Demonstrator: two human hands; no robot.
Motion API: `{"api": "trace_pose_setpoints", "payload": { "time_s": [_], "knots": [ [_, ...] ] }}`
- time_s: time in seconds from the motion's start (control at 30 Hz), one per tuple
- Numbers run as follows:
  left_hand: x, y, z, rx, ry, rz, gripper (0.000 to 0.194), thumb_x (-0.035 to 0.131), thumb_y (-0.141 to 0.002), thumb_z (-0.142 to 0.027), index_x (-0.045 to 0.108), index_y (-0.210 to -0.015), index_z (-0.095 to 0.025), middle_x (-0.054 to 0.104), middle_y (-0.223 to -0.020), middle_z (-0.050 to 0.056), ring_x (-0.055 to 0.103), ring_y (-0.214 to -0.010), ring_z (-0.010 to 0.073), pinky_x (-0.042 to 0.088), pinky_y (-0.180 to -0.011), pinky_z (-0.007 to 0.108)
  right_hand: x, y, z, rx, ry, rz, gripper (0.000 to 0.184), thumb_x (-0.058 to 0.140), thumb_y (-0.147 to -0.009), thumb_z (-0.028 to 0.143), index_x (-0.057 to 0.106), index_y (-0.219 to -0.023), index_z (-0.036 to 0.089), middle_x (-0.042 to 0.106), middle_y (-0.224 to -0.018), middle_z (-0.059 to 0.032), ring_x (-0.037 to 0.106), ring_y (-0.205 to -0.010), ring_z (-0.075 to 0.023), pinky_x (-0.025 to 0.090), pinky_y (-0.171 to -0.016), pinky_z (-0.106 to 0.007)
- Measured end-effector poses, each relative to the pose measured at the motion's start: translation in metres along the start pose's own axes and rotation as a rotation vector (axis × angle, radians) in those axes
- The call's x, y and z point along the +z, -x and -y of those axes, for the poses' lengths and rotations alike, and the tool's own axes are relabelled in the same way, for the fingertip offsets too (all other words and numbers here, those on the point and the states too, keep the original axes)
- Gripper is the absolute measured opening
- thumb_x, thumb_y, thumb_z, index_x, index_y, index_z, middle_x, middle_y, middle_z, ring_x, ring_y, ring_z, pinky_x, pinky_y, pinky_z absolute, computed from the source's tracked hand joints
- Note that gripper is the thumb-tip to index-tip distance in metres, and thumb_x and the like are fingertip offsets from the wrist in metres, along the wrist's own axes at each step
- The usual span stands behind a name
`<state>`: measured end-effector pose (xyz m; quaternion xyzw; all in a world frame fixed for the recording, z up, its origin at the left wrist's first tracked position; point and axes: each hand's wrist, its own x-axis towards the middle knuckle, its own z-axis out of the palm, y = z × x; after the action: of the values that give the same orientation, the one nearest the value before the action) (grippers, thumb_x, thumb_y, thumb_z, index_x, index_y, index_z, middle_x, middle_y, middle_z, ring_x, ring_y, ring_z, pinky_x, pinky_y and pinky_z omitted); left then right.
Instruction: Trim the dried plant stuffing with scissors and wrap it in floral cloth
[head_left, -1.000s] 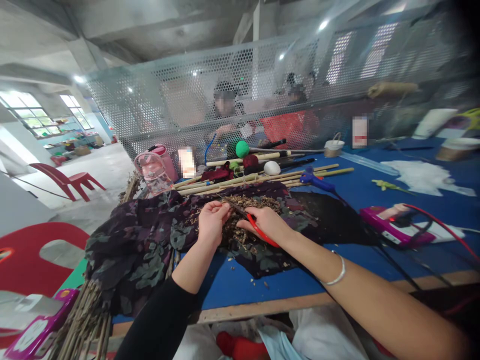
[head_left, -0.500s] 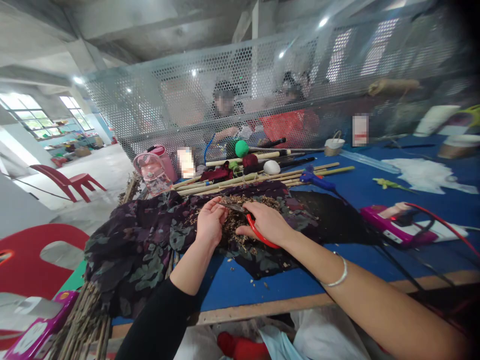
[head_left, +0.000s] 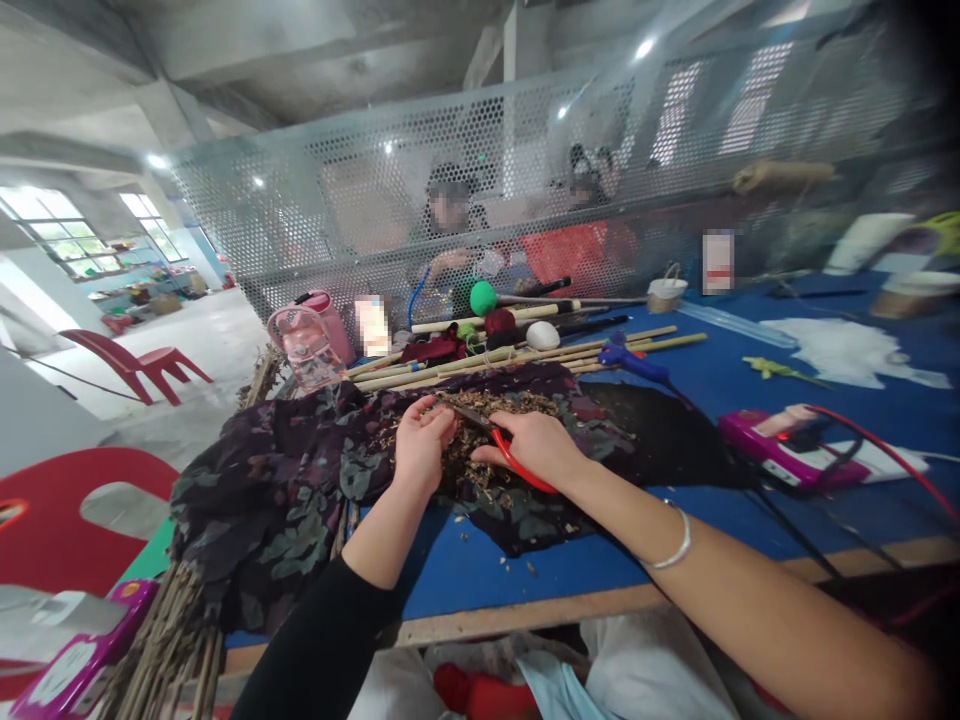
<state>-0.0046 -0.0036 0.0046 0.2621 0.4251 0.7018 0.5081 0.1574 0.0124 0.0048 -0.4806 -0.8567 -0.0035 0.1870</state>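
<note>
My right hand [head_left: 540,450] is wrapped round the handles of red-handled scissors [head_left: 517,468], whose dark blades point left toward my other hand. Thumb and fingers of my left hand [head_left: 421,442] are pinched together right at the blade tips. Whatever lies in that pinch is too small to make out. Below both hands, a heap of dry brown plant bits [head_left: 469,465] is spread over a dark floral cloth [head_left: 292,500] on the blue-topped table [head_left: 442,585]. A few crumbs have fallen onto the blue surface.
Thin bamboo sticks [head_left: 585,350], yarn balls [head_left: 543,336] and a blue glue gun [head_left: 634,362] lie behind the heap. A pink bag [head_left: 311,340] stands back left, a purple power strip [head_left: 780,455] right. Dry stalks [head_left: 161,640] lean front left. People sit beyond the perforated screen [head_left: 337,190].
Both hands stay almost in place over the heap, with the scissors still in my right hand. The blades and fingers have shifted only slightly.
</note>
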Motion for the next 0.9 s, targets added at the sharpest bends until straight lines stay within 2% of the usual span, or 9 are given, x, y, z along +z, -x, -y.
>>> {"api": "trace_pose_setpoints", "payload": {
  "time_s": [0.17,0.27,0.37,0.47,0.53,0.67,0.77,0.83,0.9],
  "knots": [
    [-0.001,-0.001,0.001,0.007,-0.098,0.011,0.049,0.073,-0.055,-0.011,0.047,-0.096,-0.015,0.06,-0.066,-0.003,0.057,-0.054,0.0067,0.044,-0.056,0.019,0.003,-0.001,-0.005,-0.024,-0.006,0.019,0.051,0.041,-0.076,0.07,0.062,-0.079,0.024,0.068,-0.066,-0.0057,0.065,-0.065,-0.0231,0.038,-0.055,-0.027],
    [-0.005,-0.004,0.002,0.04,-0.182,0.033,0.047,0.072,-0.058,-0.015,0.047,-0.098,-0.015,0.061,-0.064,-0.003,0.057,-0.054,0.008,0.044,-0.057,0.021,-0.003,0.0,-0.005,-0.037,-0.036,0.036,0.049,0.043,-0.077,0.068,0.062,-0.071,0.023,0.067,-0.064,-0.0054,0.065,-0.064,-0.0217,0.038,-0.055,-0.026],
    [-0.013,-0.01,-0.001,0.084,-0.398,0.053,0.04,0.07,-0.062,-0.022,0.05,-0.096,-0.017,0.062,-0.065,0.0,0.058,-0.055,0.0116,0.043,-0.055,0.023,-0.014,0.0,-0.007,-0.032,-0.098,0.064,0.045,0.047,-0.075,0.066,0.064,-0.074,0.024,0.067,-0.062,-0.0037,0.065,-0.065,-0.0213,0.039,-0.054,-0.025],
    [-0.023,-0.015,-0.006,0.263,-0.703,0.042,0.03,0.072,-0.061,-0.025,0.06,-0.087,-0.018,0.065,-0.072,0.003,0.056,-0.059,0.0135,0.041,-0.057,0.025,-0.023,-0.001,-0.017,-0.009,-0.147,0.093,0.047,0.053,-0.071,0.064,0.065,-0.097,0.027,0.069,-0.069,-0.003,0.066,-0.07,-0.0229,0.042,-0.055,-0.025],
    [-0.027,-0.017,-0.011,0.39,-0.813,0.027,0.021,0.072,-0.06,-0.027,0.065,-0.078,-0.019,0.065,-0.074,0.004,0.055,-0.061,0.0142,0.04,-0.06,0.025,-0.026,-0.001,-0.026,-0.016,-0.169,0.119,0.054,0.056,-0.07,0.063,0.062,-0.108,0.026,0.071,-0.077,-0.0043,0.066,-0.076,-0.024,0.044,-0.059,-0.027],
    [-0.028,-0.015,-0.016,0.409,-0.836,0.107,0.013,0.069,-0.064,-0.032,0.066,-0.068,-0.02,0.063,-0.062,0.002,0.052,-0.057,0.015,0.038,-0.06,0.025,-0.024,-0.003,-0.04,-0.058,-0.169,0.101,0.06,0.055,-0.069,0.065,0.061,-0.112,0.023,0.07,-0.096,-0.0077,0.065,-0.087,-0.0261,0.047,-0.071,-0.03],
    [-0.025,-0.012,-0.016,0.512,-0.837,0.062,0.017,0.066,-0.069,-0.034,0.066,-0.078,-0.019,0.063,-0.068,0.003,0.053,-0.062,0.0157,0.04,-0.065,0.026,-0.024,-0.005,-0.043,-0.032,-0.075,0.101,0.064,0.051,-0.069,0.07,0.061,-0.111,0.023,0.07,-0.097,-0.0084,0.065,-0.087,-0.028,0.047,-0.071,-0.033],
    [-0.024,-0.01,-0.017,0.664,-0.856,-0.033,0.023,0.059,-0.075,-0.035,0.064,-0.092,-0.019,0.063,-0.083,0.006,0.055,-0.075,0.0181,0.041,-0.074,0.029,-0.028,-0.008,-0.042,-0.029,0.021,0.109,0.067,0.048,-0.067,0.074,0.061,-0.109,0.023,0.069,-0.096,-0.0096,0.064,-0.087,-0.0292,0.046,-0.069,-0.034],
    [-0.023,-0.008,-0.019,0.818,-0.93,-0.046,0.028,0.052,-0.081,-0.033,0.06,-0.104,-0.02,0.06,-0.101,0.01,0.053,-0.096,0.0211,0.04,-0.087,0.033,-0.036,-0.013,-0.039,-0.055,0.126,0.096,0.069,0.049,-0.065,0.075,0.062,-0.107,0.022,0.068,-0.095,-0.0116,0.064,-0.086,-0.0303,0.045,-0.068,-0.035]
  ]
}}
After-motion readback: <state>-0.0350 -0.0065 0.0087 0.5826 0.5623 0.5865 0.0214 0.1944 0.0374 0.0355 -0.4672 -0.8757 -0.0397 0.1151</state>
